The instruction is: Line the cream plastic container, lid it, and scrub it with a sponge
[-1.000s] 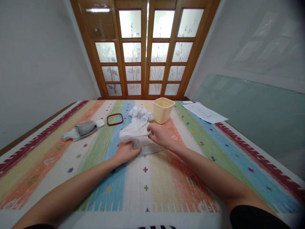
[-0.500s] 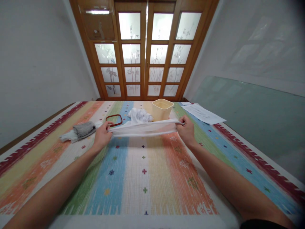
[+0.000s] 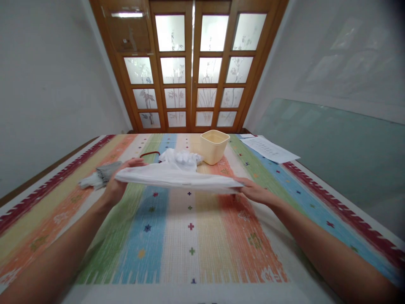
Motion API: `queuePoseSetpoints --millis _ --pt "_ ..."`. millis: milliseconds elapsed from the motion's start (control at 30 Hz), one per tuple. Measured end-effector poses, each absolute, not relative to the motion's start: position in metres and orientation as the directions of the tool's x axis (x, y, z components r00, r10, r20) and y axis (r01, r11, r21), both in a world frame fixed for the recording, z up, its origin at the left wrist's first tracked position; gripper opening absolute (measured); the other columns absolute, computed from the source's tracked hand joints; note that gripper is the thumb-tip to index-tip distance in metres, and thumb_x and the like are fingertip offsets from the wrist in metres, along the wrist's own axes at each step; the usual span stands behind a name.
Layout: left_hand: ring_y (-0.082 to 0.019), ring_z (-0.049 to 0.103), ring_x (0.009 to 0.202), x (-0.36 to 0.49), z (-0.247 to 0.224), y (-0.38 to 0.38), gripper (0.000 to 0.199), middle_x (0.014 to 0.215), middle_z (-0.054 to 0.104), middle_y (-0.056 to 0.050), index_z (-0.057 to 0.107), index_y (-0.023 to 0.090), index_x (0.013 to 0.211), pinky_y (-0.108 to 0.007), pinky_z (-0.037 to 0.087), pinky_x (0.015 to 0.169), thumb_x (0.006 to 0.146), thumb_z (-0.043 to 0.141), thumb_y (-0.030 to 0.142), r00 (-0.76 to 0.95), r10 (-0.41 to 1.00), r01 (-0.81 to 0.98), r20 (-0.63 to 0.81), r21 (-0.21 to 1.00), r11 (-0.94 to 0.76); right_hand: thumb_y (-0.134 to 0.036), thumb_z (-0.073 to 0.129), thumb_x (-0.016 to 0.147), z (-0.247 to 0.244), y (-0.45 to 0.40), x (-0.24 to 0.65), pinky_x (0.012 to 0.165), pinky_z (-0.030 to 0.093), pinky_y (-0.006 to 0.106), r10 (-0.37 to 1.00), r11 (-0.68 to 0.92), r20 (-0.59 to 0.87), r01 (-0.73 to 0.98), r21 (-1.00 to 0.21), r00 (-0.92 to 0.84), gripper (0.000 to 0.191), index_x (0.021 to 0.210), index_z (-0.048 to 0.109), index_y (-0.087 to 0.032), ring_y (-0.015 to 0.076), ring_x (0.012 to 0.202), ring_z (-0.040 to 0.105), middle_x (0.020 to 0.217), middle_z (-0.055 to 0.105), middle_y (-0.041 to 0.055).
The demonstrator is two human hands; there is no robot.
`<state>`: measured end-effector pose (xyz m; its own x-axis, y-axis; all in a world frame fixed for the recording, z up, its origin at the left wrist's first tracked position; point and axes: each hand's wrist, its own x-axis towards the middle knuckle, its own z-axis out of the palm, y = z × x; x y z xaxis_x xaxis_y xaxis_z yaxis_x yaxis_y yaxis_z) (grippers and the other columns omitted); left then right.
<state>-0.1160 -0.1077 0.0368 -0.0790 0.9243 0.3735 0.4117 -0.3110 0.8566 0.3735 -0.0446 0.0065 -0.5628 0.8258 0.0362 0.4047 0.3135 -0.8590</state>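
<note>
A thin white cloth [image 3: 180,178] is stretched sideways above the table, folded into a long narrow band. Its left end is in my left hand [image 3: 117,182], whose fingers lie long behind the fabric. My right hand [image 3: 255,191] grips the other end between thumb and fingers, with part of the fingers hidden. Just behind the band lies a crumpled white cloth bundle [image 3: 179,157]. A grey knitted piece with white fabric [image 3: 95,179] rests beside my left hand, partly covered by it.
A cream plastic tub [image 3: 214,147] stands behind the cloth to the right. Part of a dark red frame [image 3: 150,153] shows behind my left hand. Printed sheets [image 3: 268,148] lie at the far right on the striped tablecloth [image 3: 182,236]. A glass-paned wooden door [image 3: 191,93] is beyond.
Both hands have come slightly nearer, and my left hand has moved left, drawing the white cloth wider. My fingers are straighter. The cloth now covers part of the red frame.
</note>
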Motion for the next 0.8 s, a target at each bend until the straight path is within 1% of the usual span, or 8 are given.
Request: queuePoseSetpoints --millis 133,267,367,467,533,633,700,800 --pt "-0.031 0.072 0.101 -0.122 0.057 -0.127 0.064 0.111 0.077 -0.012 0.071 0.026 0.131 -0.042 0.058 0.090 0.087 0.061 0.071 0.470 0.879 0.385 -0.078 0.914 -0.125 -0.065 0.072 0.082 0.015 -0.048 0.380 0.080 0.055 0.035 0.436 0.143 -0.327 0.424 -0.894 -0.838 0.050 0.096 0.079 -0.017 0.0233 0.084 0.069 0.092 0.077 0.0078" --pt "-0.030 0.073 0.099 -0.121 0.085 -0.135 0.073 0.106 0.079 -0.009 0.071 0.029 0.137 -0.036 0.058 0.088 0.074 0.081 0.066 0.739 0.590 0.442 -0.325 0.895 -0.061 -0.090 0.067 0.071 0.025 -0.040 0.381 0.081 0.055 0.034 0.336 0.062 -0.349 0.390 -0.919 -0.875 0.083 0.100 0.079 -0.013 0.0248 0.089 0.070 0.096 0.077 0.0120" --pt "-0.025 0.071 0.088 -0.117 0.080 -0.126 0.073 0.102 0.078 -0.010 0.069 0.027 0.140 -0.031 0.057 0.078 0.081 0.073 0.070 0.708 0.637 0.451 -0.304 0.889 -0.076 -0.088 0.045 0.089 0.025 -0.029 0.371 0.070 0.052 0.032 0.559 0.101 -0.255 0.370 -0.924 -0.789 0.081 0.097 0.077 -0.014 0.0200 0.073 0.065 0.079 0.072 0.0086" --pt "-0.023 0.069 0.090 -0.104 0.054 -0.110 0.057 0.101 0.075 -0.008 0.072 0.025 0.132 -0.032 0.056 0.084 0.098 0.050 0.066 0.489 0.865 0.533 -0.115 0.824 -0.192 -0.075 0.043 0.098 0.018 -0.020 0.346 0.065 0.048 0.030 0.839 0.239 0.016 0.342 -0.909 -0.545 0.065 0.093 0.072 -0.017 0.0179 0.067 0.060 0.070 0.064 0.0030" --pt "-0.025 0.068 0.103 -0.090 0.035 -0.099 0.049 0.112 0.074 -0.009 0.072 0.025 0.127 -0.036 0.055 0.094 0.101 0.049 0.059 0.384 0.923 0.610 0.033 0.742 -0.280 -0.064 0.055 0.097 0.011 -0.019 0.324 0.073 0.050 0.032 0.831 0.401 0.149 0.393 -0.827 -0.535 0.049 0.090 0.070 -0.019 0.0195 0.077 0.062 0.080 0.067 0.0038" --pt "-0.029 0.060 0.127 -0.067 0.006 -0.082 0.040 0.133 0.067 -0.011 0.071 0.024 0.127 -0.044 0.045 0.114 0.099 0.057 0.051 0.479 0.859 0.654 0.181 0.580 -0.487 -0.046 0.054 0.101 -0.005 -0.022 0.289 0.087 0.053 0.038 0.716 0.621 0.266 0.414 -0.666 -0.646 0.030 0.099 0.072 -0.021 0.0224 0.094 0.065 0.100 0.070 0.0070" --pt "-0.029 0.058 0.130 -0.055 -0.012 -0.070 0.039 0.137 0.064 -0.012 0.070 0.024 0.130 -0.046 0.043 0.117 0.099 0.059 0.046 0.539 0.824 0.683 0.173 0.482 -0.549 -0.039 0.059 0.100 -0.018 -0.020 0.269 0.103 0.049 0.043 0.625 0.726 0.279 0.412 -0.550 -0.729 0.024 0.112 0.072 -0.023 0.0258 0.113 0.063 0.119 0.068 0.0095" --pt "-0.031 0.055 0.135 -0.045 -0.040 -0.051 0.044 0.143 0.060 -0.014 0.066 0.022 0.137 -0.048 0.041 0.119 0.101 0.056 0.045 0.536 0.826 0.737 0.175 0.380 -0.558 -0.035 0.063 0.099 -0.042 -0.004 0.248 0.104 0.050 0.045 0.621 0.754 0.260 0.473 -0.457 -0.739 0.027 0.121 0.071 -0.023 0.0273 0.115 0.063 0.124 0.066 0.0118"
